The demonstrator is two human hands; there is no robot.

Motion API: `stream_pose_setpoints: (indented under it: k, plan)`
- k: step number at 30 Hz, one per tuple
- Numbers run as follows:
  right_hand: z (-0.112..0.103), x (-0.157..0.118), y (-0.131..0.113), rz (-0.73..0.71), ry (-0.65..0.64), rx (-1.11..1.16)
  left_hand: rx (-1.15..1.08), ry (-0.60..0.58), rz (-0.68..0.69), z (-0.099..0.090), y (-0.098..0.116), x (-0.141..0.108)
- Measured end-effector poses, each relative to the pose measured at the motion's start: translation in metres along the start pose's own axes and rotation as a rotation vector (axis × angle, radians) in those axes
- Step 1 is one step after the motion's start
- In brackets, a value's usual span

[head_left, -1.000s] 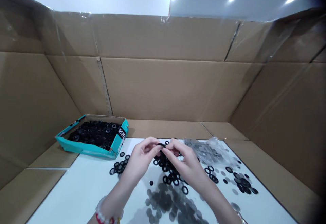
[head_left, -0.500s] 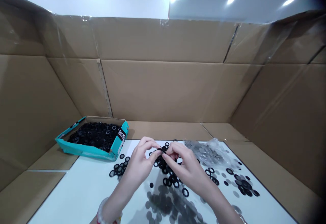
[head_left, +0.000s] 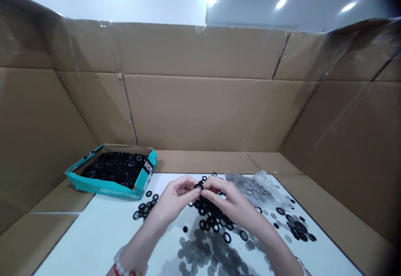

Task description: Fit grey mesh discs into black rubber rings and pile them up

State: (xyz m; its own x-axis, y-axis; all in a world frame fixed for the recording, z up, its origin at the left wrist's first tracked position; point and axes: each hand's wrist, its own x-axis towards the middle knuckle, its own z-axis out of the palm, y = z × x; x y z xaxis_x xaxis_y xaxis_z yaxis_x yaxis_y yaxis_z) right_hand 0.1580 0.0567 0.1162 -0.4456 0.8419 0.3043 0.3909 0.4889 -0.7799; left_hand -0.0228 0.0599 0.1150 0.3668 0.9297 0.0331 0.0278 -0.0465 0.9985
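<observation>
A small black ring [head_left: 198,185] is pinched between the fingertips of both my hands, over the middle of the white table. My left hand [head_left: 177,196] closes on its left side with thumb and fingers. From the right, my right hand [head_left: 228,198] grips it the same way, fingers bent. What fills the ring's centre is hard to make out. Just beneath and behind my hands lies a pile of black rings [head_left: 211,215], partly covered by my fingers. Nearer to me spread many thin grey translucent discs [head_left: 203,251], some overlapping.
A teal box [head_left: 106,188] of black rings stands at the back left. Ring-and-disc pieces [head_left: 145,209] lie in front of it. At the back right is a clear plastic bag [head_left: 253,188] of grey discs, with dark discs [head_left: 299,228] nearby. Cardboard walls [head_left: 200,113] surround the table.
The held ring has tilted and shows more of its face. My hands have shifted slightly, and a ring-like piece lying near my right forearm has come into view.
</observation>
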Motion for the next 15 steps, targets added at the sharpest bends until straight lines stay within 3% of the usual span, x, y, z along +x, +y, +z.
stream_pose_setpoints:
  k: [3,9,15]
  plan:
    - [0.0,-0.001,-0.001,-0.05,0.016,-0.009,0.004,0.04,0.034,0.003,-0.003,0.001]
    - [0.005,-0.002,-0.005,-0.065,0.091,-0.022,0.146,0.245,0.164,0.009,-0.002,-0.001]
    - [-0.003,-0.004,-0.005,-0.124,0.035,-0.017,-0.059,0.016,-0.007,0.003,0.007,-0.003]
